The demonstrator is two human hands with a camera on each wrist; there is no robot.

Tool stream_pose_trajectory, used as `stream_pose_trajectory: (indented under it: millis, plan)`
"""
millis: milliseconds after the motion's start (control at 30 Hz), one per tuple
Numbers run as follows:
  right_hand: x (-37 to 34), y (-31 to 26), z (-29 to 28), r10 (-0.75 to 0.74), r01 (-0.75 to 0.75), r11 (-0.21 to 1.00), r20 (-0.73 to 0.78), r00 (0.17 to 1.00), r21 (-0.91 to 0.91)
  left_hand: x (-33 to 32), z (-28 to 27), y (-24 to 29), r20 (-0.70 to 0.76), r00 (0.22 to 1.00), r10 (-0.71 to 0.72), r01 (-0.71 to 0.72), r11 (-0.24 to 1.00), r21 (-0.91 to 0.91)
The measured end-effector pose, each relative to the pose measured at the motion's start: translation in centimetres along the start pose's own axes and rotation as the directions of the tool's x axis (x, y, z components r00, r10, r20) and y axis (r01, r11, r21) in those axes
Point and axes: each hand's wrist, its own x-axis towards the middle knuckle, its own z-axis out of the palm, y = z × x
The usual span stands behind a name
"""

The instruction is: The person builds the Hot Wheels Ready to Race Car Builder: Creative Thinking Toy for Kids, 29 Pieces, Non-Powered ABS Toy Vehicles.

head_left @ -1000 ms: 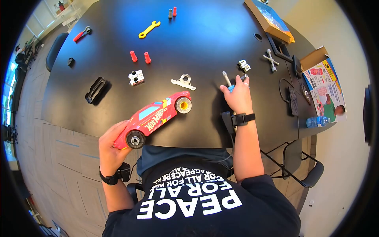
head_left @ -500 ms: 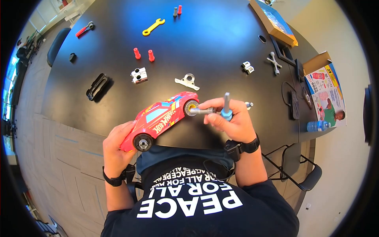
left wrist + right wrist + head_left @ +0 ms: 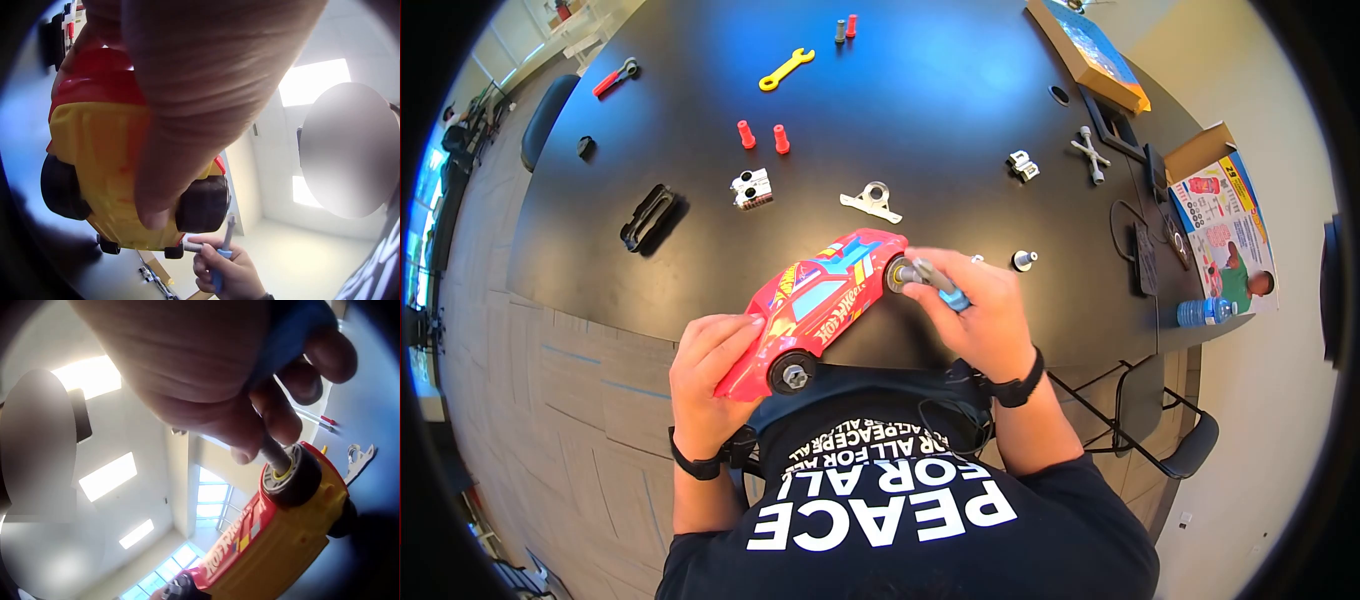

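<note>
A red toy car (image 3: 825, 300) with a yellow underside (image 3: 103, 147) is tilted above the table's front edge. My left hand (image 3: 708, 375) grips its rear end, the thumb lying along the underside in the left wrist view. At the front, my right hand (image 3: 988, 315) pinches a grey bolt (image 3: 275, 455) whose tip is in the centre of the front wheel (image 3: 305, 478). The same hand also holds a screwdriver with a blue handle (image 3: 219, 267), its grey shaft sticking out past the fingers. A grey hex nut (image 3: 795, 376) shows in the middle of the rear wheel (image 3: 781, 383).
Beyond the car lie a white bracket (image 3: 872, 202), a white block (image 3: 751, 188), red pegs (image 3: 781, 139), a yellow wrench (image 3: 786, 70) and a black frame (image 3: 644, 220). To the right are a small white part (image 3: 1022, 166), a grey cross wrench (image 3: 1091, 156) and a water bottle (image 3: 1204, 312).
My right hand has come from the table toward the car with the screwdriver and bolt, bringing the bolt into the front wheel. My left hand has shifted the car slightly right.
</note>
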Motion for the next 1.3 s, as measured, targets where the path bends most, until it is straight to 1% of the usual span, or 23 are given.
stream_pose_trajectory:
  millis: [33, 67, 100, 133, 167, 233, 267, 333, 367, 400, 467, 633, 700, 767, 800, 867, 933, 1000, 1033, 1100, 1133, 1233, 1300]
  plan:
    - [-0.1, -0.2, 0.3, 0.053, -0.054, 0.998, -0.052, 0.997, -0.023, 0.0, 0.0, 0.3, -0.012, 1.000, 0.017, -0.017, 1.000, 0.012]
    - [-0.3, -0.4, 0.2, 0.052, -0.054, 0.998, -0.054, 0.997, -0.023, 0.1, 0.0, 0.6, -0.024, 0.999, 0.033, -0.032, 0.999, 0.025]
    - [-0.4, -0.6, 0.1, 0.181, -0.181, 0.983, -0.010, 0.983, -0.010, 0.1, 0.1, 0.8, -0.025, 0.999, 0.033, -0.033, 0.999, 0.027]
    - [-0.6, -0.7, 0.1, 0.304, -0.304, 0.953, 0.037, 0.952, -0.001, 0.1, 0.0, 1.0, -0.030, 0.999, 0.035, -0.034, 0.999, 0.033]
    - [-0.9, -0.5, 0.0, 0.300, -0.300, 0.954, 0.042, 0.953, 0.000, 0.0, 0.0, 1.2, -0.037, 0.999, 0.033, -0.032, 0.999, 0.040]
    - [-2.0, 0.4, -0.8, 0.328, -0.322, 0.936, -0.023, 0.944, 0.145, -0.1, -0.1, 1.6, -0.042, 0.999, 0.016, -0.014, 0.999, 0.050]
    - [-2.5, 0.8, -1.7, 0.325, -0.319, 0.937, -0.019, 0.946, 0.145, -0.2, -0.2, 1.7, -0.044, 0.999, 0.005, -0.003, 0.998, 0.056]
    - [-3.2, 1.6, -3.8, 0.329, -0.337, 0.941, 0.127, 0.936, 0.042, -0.2, -0.3, 1.9, -0.050, 0.999, 0.000, 0.003, 0.998, 0.066]
    - [-3.5, 1.7, -4.3, 0.173, -0.174, 0.985, 0.079, 0.982, 0.004, -0.1, -0.4, 2.0, -0.052, 0.999, -0.002, 0.006, 0.997, 0.074]
    - [-3.7, 1.3, -4.8, 0.175, -0.176, 0.984, 0.080, 0.981, 0.001, -0.1, -0.4, 2.2, -0.051, 0.999, -0.003, 0.006, 0.997, 0.070]
    - [-4.3, 0.2, -5.7, 0.143, -0.130, 0.971, 0.053, 0.988, -0.201, -0.1, -0.5, 2.6, -0.047, 0.999, 0.000, 0.006, 0.994, 0.113]
    - [-4.5, 0.3, -5.8, 0.119, -0.099, 0.978, 0.099, 0.988, -0.186, 0.5, -0.4, 4.3, -0.025, 0.999, 0.023, -0.019, 0.988, 0.155]
    - [-4.2, 0.3, -5.6, 0.097, -0.039, 0.948, 0.172, 0.980, -0.316, 0.8, -0.4, 5.0, -0.021, 0.999, 0.030, -0.026, 0.986, 0.165]
    - [-4.1, 1.0, -5.0, 0.096, -0.031, 0.944, 0.184, 0.978, -0.328, 1.0, -0.3, 5.7, 0.010, 0.998, 0.060, -0.061, 0.976, 0.208]
    - [-4.0, 1.3, -4.8, 0.095, -0.023, 0.941, 0.197, 0.976, -0.339, 1.0, -0.2, 5.9, 0.006, 0.998, 0.057, -0.057, 0.976, 0.211]
    - [-3.8, 1.3, -4.4, 0.101, -0.028, 0.944, 0.207, 0.973, -0.330, 0.9, -0.1, 6.1, 0.046, 0.994, 0.100, -0.108, 0.968, 0.229]
    - [-3.7, 1.2, -4.3, 0.110, -0.036, 0.946, 0.215, 0.970, -0.323, 0.6, 0.0, 6.0, 0.034, 0.995, 0.096, -0.101, 0.967, 0.235]
    - [-3.5, 1.0, -4.9, 0.101, -0.048, 0.964, 0.192, 0.976, -0.260, 0.7, -0.1, 5.8, 0.032, 0.998, 0.048, -0.054, 0.977, 0.208]
    - [-3.5, 0.8, -5.2, 0.099, -0.046, 0.965, 0.194, 0.976, -0.260, 0.7, -0.1, 5.8, 0.030, 0.998, 0.047, -0.052, 0.977, 0.209]
    - [-3.7, 0.5, -6.0, 0.144, -0.098, 0.961, 0.168, 0.975, -0.258, 0.6, -0.2, 5.6, 0.025, 0.998, 0.053, -0.057, 0.980, 0.190]
    - [-3.9, 0.4, -6.4, 0.147, -0.100, 0.960, 0.168, 0.975, -0.260, 0.6, -0.1, 5.7, 0.027, 0.998, 0.052, -0.056, 0.981, 0.187]
    - [-4.4, 0.2, -6.7, 0.191, -0.130, 0.944, 0.180, 0.965, -0.302, 0.6, 0.0, 5.8, 0.034, 0.998, 0.057, -0.063, 0.979, 0.193]
    - [-4.6, 0.6, -6.2, 0.173, -0.083, 0.930, 0.228, 0.958, -0.358, 0.7, 0.0, 5.9, 0.037, 0.997, 0.068, -0.074, 0.978, 0.193]
